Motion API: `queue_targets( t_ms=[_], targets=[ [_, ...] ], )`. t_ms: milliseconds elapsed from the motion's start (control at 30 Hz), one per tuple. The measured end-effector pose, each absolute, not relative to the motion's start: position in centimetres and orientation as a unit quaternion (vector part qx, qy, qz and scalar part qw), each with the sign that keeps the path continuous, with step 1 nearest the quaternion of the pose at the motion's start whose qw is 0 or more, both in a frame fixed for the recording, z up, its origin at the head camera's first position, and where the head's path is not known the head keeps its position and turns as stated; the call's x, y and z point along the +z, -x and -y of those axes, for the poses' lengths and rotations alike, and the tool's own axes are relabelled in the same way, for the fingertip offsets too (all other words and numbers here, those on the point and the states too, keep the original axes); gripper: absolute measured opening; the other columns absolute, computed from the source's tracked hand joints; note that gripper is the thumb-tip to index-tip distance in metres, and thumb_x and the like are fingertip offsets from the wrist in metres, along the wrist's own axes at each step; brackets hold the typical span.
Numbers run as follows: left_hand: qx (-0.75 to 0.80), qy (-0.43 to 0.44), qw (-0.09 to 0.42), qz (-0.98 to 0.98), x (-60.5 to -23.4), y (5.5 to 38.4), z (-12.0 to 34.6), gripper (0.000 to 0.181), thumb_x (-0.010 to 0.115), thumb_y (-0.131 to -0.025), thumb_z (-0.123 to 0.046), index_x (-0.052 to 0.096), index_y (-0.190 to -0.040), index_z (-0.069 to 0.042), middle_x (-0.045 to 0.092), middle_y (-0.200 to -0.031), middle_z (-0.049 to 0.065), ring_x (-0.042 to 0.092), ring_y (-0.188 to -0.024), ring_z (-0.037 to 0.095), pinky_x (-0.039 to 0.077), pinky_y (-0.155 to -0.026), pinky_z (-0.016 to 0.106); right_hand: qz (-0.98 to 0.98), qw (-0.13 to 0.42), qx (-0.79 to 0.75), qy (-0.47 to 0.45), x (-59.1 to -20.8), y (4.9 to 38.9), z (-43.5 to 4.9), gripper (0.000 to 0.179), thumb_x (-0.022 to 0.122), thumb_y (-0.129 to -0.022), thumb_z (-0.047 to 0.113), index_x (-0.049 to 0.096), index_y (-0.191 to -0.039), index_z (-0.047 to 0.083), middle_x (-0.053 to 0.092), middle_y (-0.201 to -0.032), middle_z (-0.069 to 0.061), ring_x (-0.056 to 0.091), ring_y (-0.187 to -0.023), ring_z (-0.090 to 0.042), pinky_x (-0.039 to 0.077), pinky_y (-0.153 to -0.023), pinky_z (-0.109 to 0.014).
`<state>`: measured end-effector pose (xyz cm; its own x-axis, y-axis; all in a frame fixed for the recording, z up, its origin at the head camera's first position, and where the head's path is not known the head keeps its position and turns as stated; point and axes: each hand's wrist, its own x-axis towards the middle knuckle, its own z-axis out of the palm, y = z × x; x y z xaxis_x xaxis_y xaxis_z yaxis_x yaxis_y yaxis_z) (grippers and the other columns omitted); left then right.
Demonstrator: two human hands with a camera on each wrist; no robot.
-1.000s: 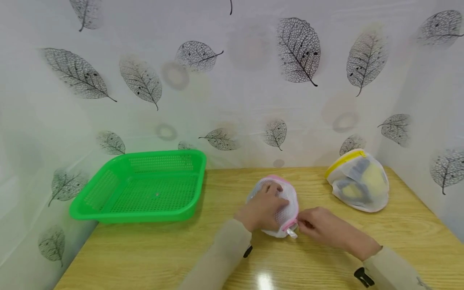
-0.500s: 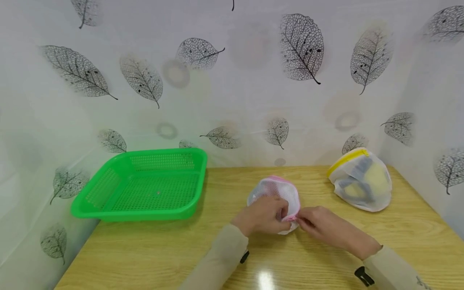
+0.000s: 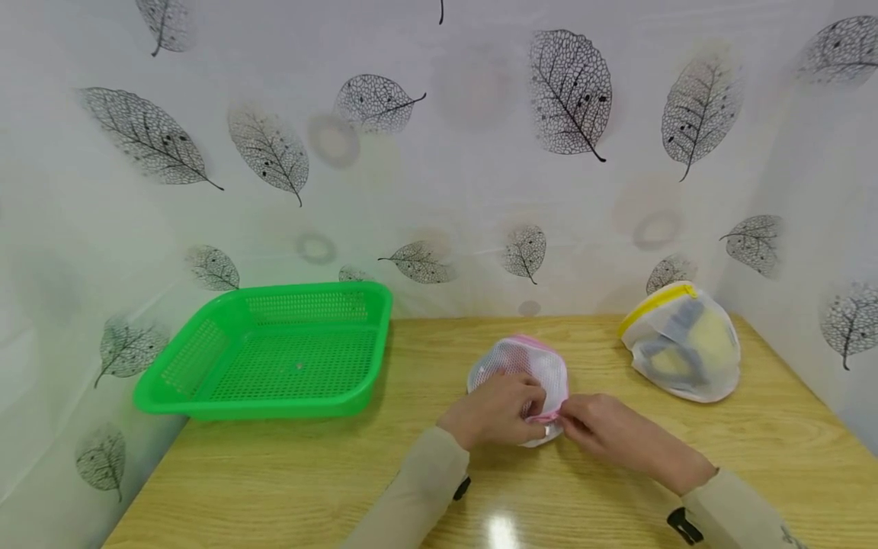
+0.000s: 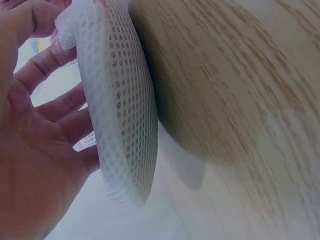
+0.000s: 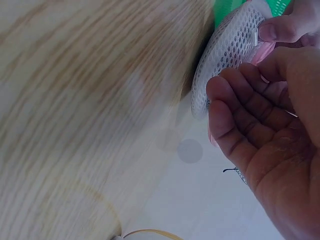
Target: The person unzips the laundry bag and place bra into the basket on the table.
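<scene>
A white mesh laundry bag (image 3: 551, 371) with a pink zipper edge lies on the wooden table, slightly right of centre in the head view. My left hand (image 3: 497, 410) pinches its near rim between thumb and fingers; in the left wrist view the mesh wall (image 4: 127, 100) stands in front of the other fingers. On the bag's right side, my right hand (image 3: 604, 427) pinches the pink zipper edge with thumb and forefinger. The right wrist view shows the remaining fingers (image 5: 225, 125) of this hand curled beside the mesh. The zipper pull itself is hidden by the fingertips.
A green perforated plastic basket (image 3: 380, 358) stands at the table's left, its corner jutting past the edge. At the back right rests a white bag with a yellow zipper (image 3: 713, 347), holding grey and yellow items. A leaf-patterned curtain (image 3: 453, 191) hangs behind the table (image 3: 274, 488).
My left hand has shifted from lying spread over the mesh bag to pinching its near rim at the pink zipper. The right hand stays at the zipper edge, nearly still.
</scene>
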<state>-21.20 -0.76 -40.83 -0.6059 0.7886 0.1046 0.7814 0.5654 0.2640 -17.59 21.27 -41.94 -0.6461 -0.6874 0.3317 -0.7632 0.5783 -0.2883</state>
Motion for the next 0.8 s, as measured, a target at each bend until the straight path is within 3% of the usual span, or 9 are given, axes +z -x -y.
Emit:
queue_targets(
  t_ms=[267,567,800],
  targets=[
    [0.136,-0.446,-0.001,-0.885,-40.94,21.29,0.83,0.025,0.072,-0.083,-0.034,0.055,-0.073,-0.020,0.064,-0.101,-0.007,0.051,-0.078,0.001,0.037,-0.071,0.010,0.887,0.093,0.212,-0.400,-42.15,17.48,-21.43,0.021,0.065,-0.095,0.002,0.062,-0.080,0.018,0.049,-0.071,0.019,0.037,-0.065,0.010,0.038,-0.056,-0.014],
    [0.135,-0.443,-0.002,-0.886,-41.03,21.37,0.90,0.028,0.072,-0.080,-0.034,0.051,-0.069,-0.020,0.069,-0.104,-0.008,0.058,-0.083,0.002,0.041,-0.086,0.017,0.884,0.090,0.218,-0.403,-42.26,17.36,-21.24,0.021,0.065,-0.095,0.002,0.062,-0.081,0.018,0.050,-0.072,0.019,0.037,-0.065,0.010,0.038,-0.056,-0.013],
    [0.134,-0.439,-0.007,-0.888,-41.22,21.52,0.92,0.033,0.074,-0.078,-0.033,0.046,-0.066,-0.020,0.069,-0.105,-0.009,0.051,-0.078,0.001,0.034,-0.081,0.018,0.889,0.081,0.213,-0.398,-42.31,17.32,-21.18,0.023,0.064,-0.096,0.003,0.059,-0.080,0.019,0.047,-0.073,0.019,0.037,-0.065,0.010,0.038,-0.057,-0.013]
  ],
)
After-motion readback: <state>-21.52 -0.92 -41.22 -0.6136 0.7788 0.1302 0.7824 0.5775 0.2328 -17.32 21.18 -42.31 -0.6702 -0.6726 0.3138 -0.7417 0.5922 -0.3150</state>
